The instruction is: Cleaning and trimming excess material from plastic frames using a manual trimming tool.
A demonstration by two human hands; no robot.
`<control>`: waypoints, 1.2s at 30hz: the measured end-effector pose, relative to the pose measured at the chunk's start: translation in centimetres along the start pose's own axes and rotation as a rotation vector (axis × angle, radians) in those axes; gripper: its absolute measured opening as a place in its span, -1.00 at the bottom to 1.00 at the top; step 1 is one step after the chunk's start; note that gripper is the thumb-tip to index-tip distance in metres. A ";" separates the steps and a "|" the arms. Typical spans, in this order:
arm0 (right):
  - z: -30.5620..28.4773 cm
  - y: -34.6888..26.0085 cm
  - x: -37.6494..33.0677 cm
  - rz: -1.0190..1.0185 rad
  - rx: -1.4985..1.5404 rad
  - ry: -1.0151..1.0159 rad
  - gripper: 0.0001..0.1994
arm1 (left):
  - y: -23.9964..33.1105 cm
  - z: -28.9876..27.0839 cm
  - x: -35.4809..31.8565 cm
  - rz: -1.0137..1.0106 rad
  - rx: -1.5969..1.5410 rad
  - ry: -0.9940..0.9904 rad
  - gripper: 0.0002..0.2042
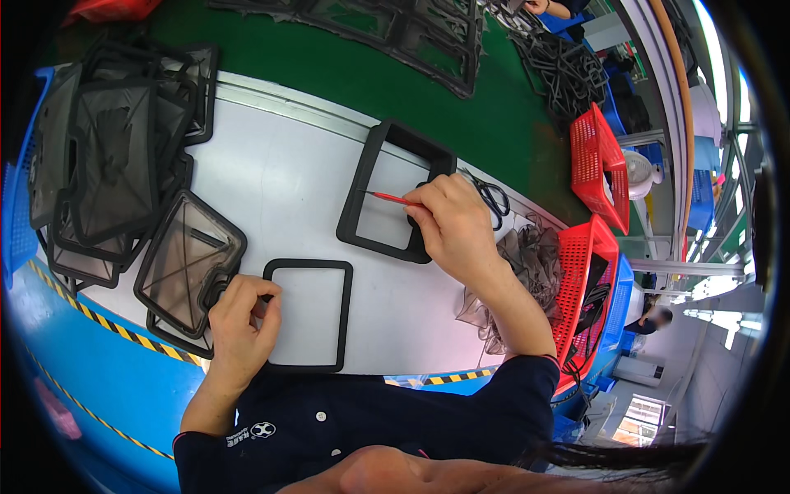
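A thin black rectangular frame (346, 313) lies on the white tabletop near my body, its middle open. My left hand (240, 325) is closed at its left side, thumb and forefinger pinching that bar. In my right hand (457, 226) is a slim red pointed tool (393, 198) with a thin dark tip, angled left. The tip hovers over or touches a deeper black box-shaped frame (354, 206); I cannot tell which. Part of that frame's right side is hidden by the hand. Black-handled scissors (497, 198) lie just beyond my right hand.
Left stand piled black frames with grey film (115, 156) and another filmed frame (193, 263). Crumpled grey scraps (531, 255) lie at right beside a red basket (572, 284). Beyond are a green surface (271, 49), a second red basket (588, 156) and a person's hand (536, 6).
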State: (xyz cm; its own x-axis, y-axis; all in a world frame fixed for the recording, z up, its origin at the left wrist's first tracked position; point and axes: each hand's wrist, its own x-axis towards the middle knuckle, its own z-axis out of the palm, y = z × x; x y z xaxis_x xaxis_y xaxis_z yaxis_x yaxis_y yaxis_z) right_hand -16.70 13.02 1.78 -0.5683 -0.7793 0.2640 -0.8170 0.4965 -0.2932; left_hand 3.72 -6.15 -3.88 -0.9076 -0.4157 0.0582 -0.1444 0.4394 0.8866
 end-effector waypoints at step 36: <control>0.3 -0.2 -0.7 -0.057 0.054 -0.035 -0.92 | 5.2 4.1 4.1 0.398 0.470 -0.181 -0.32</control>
State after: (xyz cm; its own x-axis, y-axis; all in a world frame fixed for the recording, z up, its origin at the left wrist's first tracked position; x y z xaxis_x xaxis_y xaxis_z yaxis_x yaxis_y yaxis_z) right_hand -16.16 13.38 1.41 -0.5168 -0.8189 0.2497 -0.8409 0.4306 -0.3279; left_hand -2.33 -2.32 -0.89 -0.9736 -0.0261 0.2270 0.0972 0.8517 0.5149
